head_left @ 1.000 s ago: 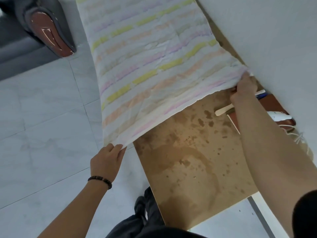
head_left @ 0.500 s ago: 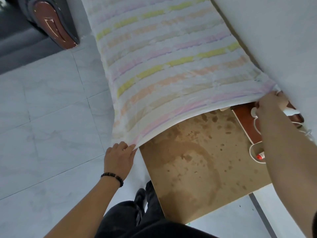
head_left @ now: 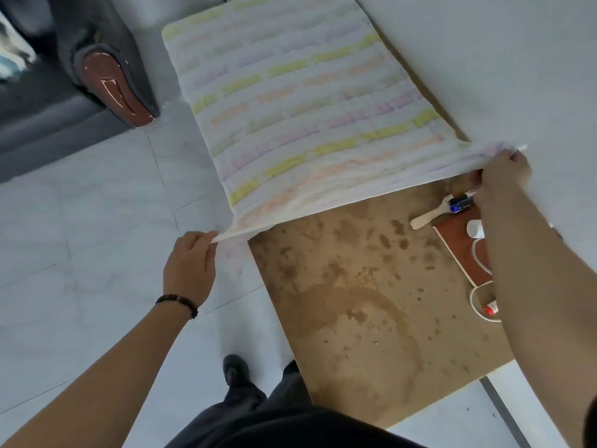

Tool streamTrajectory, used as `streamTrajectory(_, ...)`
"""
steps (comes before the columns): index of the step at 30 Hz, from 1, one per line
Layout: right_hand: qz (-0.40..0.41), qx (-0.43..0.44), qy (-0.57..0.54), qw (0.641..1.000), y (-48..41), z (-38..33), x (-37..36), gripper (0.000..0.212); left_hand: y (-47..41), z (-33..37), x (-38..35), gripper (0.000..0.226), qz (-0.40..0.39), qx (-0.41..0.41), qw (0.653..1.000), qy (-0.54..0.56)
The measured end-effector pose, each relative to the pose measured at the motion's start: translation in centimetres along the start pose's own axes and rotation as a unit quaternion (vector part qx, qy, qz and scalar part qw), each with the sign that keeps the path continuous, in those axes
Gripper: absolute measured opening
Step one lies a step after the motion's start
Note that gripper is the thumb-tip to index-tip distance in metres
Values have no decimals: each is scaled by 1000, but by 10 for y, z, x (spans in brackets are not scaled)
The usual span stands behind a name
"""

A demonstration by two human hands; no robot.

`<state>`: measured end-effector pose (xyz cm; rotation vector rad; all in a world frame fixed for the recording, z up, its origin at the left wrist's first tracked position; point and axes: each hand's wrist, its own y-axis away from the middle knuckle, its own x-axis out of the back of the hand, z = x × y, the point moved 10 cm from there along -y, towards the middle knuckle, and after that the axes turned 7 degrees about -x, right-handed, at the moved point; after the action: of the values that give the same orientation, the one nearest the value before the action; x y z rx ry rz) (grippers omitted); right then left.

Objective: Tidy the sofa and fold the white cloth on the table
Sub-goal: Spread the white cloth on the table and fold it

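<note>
While my left hand and right hand pinched near corners of the white cloth, I judged folding underway; next needed both corners carried level beyond my fingers.

Just the one cam for you here: a wide-angle on your head, tipped steeply down and a bit forward, so you look along your own forearms. It sits close, and both arms fill the lower frame. Your left hand lands near the middle, your right hand higher, by the right edge. Past your fingertips the cloth runs to the top edge. On your side of them are the table and your shoe. Left of your left fingers are floor and sofa.
</note>
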<state>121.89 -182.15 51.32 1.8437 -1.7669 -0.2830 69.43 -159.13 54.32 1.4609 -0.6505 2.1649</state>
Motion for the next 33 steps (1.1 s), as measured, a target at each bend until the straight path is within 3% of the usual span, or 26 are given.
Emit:
streamTrajectory(7, -64, -21, -150, 986, 31, -32, -72, 30, -62, -51, 35, 28, 61, 64, 994, 60)
streamTrajectory(15, -75, -8, -189, 979, 49, -72, -185, 35, -172, -152, 29, 19, 100, 140, 974, 144)
streamTrajectory(19, -26, -2, -199, 980, 48, -93, -243, 38, -251, -184, 6, 32, 34, 70, 989, 125)
streamTrajectory(24, 8, -8, -196, 980, 53, -116, -318, 37, -336, -237, 5, 33, -2, 44, 992, 122)
streamTrajectory(27, 7, -2, -174, 985, 56, -127, -357, 24, -381, -260, -3, 33, -44, 26, 994, 98)
streamTrajectory(31, -4, -13, -204, 979, 45, -139, -412, 38, -430, -283, -20, 36, -92, 32, 993, 70)
streamTrajectory(33, -38, -22, -229, 972, 36, -145, -438, 33, -449, -294, -25, 37, -92, 56, 992, 71)
